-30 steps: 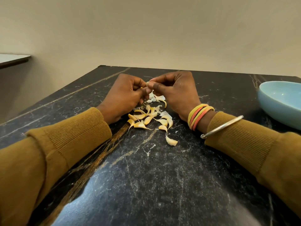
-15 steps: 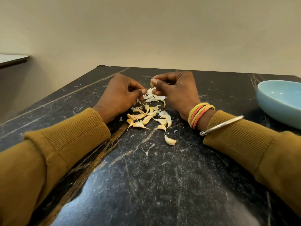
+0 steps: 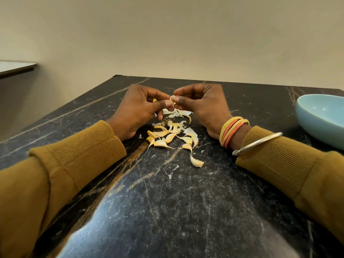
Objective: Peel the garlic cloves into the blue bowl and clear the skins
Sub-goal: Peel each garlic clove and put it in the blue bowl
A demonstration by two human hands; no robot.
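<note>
Up near the far edge of the surface (image 3: 167,192), both hands meet on one clove (image 3: 172,99), held raised above the stone. The left hand (image 3: 137,110) has its fingers curled, thumb and forefinger pinching the clove's near end. The right hand (image 3: 202,107) is curled too, with thumb and forefinger nipping the clove's top. Both wrists rest on the surface.

Under the hands, a little toward the near edge, lies the pile (image 3: 171,135) of unpeeled cloves, most of them touching or overlapping. One stray clove (image 3: 197,162) sits apart on the near side. Pale skins (image 3: 176,113) lie at the pile's far side, just below the fingertips.

At the right edge, well apart from the pile, stands the bowl (image 3: 305,120), cut off by the frame. What shows of its inside holds nothing I can make out.

Mustard sleeves (image 3: 78,155) cover both forearms. The right wrist bears yellow and coral bands (image 3: 232,131) and a metal bangle (image 3: 258,143).
</note>
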